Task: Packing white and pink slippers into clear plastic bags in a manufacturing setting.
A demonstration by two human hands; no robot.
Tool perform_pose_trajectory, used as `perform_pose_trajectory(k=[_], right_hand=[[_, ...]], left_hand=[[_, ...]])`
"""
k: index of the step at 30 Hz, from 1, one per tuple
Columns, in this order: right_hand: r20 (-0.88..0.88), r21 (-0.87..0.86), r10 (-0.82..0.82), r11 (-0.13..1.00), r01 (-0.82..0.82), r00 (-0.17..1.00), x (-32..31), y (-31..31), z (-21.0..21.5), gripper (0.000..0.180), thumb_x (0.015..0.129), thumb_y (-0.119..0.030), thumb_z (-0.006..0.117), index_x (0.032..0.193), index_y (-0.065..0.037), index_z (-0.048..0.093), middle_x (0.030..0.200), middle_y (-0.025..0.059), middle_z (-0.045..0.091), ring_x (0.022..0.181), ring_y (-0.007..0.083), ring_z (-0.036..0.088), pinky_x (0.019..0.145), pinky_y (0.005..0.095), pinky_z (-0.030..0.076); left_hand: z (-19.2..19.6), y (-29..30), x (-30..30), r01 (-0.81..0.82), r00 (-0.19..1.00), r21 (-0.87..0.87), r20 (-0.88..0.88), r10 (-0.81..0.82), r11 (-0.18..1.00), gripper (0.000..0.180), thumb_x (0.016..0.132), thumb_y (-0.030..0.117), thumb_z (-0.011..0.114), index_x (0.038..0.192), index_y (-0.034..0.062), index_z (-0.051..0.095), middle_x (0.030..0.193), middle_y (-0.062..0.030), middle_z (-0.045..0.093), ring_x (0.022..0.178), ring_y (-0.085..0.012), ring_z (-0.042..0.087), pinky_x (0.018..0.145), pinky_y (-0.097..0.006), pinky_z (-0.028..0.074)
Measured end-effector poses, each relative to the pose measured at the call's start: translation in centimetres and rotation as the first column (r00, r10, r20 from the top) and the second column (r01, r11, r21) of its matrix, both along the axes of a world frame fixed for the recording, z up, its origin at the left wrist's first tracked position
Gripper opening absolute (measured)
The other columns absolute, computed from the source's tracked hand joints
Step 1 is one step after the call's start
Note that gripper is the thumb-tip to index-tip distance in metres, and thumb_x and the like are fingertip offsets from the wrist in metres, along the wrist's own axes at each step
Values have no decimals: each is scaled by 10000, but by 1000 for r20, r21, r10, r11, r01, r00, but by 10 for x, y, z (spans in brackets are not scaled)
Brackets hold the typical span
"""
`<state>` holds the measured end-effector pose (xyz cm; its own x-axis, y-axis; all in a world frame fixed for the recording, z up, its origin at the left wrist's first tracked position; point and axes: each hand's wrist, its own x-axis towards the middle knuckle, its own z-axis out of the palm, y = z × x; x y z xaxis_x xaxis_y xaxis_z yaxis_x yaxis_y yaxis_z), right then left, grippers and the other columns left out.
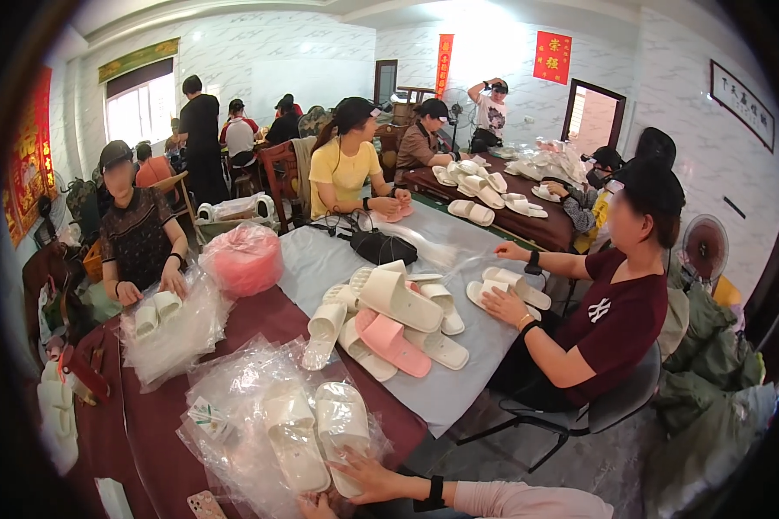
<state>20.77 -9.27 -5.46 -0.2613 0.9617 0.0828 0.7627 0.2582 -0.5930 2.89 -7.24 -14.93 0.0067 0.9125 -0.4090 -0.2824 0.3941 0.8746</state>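
A pair of white slippers lies toes away from me at the near edge, among clear plastic bags [221, 394]. My right hand [368, 476] reaches in from the lower right, its fingers and thumb around the heel of the right slipper [342, 424]. My left hand [318, 507] is mostly cut off by the lower edge. Its fingers look bent, close to the heel of the left slipper [296, 445]; what they grip is hidden. Clear film covers at least the left slipper's front.
Beyond the bags, white slippers [398, 298] and a pink slipper [392, 344] are heaped on a grey cloth [437, 398]. A pink plastic bundle [242, 259] sits left. Co-workers handle slippers around the tables. A phone [205, 504] lies at the near edge.
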Motion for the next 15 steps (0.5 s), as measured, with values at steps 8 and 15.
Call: perform_pose_trajectory(k=[8,15], right_hand=[[149,15,-160,987,160,976,-11,-9,27,847,716,-361,688,1426,-147,278,1438,338,115,1326,538,114,1032,619,221],[107,198,70,976,-90,992,-10,-12,-5,689,737,-282,664,1352,-122,398,1450,277,176,1341,489,156,1018,620,244]], left_hand=[[47,-10,13,24,999,114,-29,-20,993,53,856,19,583,872,58,552,596,1,508,426,-91,440,364,-234,326],[0,-8,4,83,967,160,-253,-40,984,95,840,6,598,907,22,532,644,-6,526,470,-88,460,392,-231,346]])
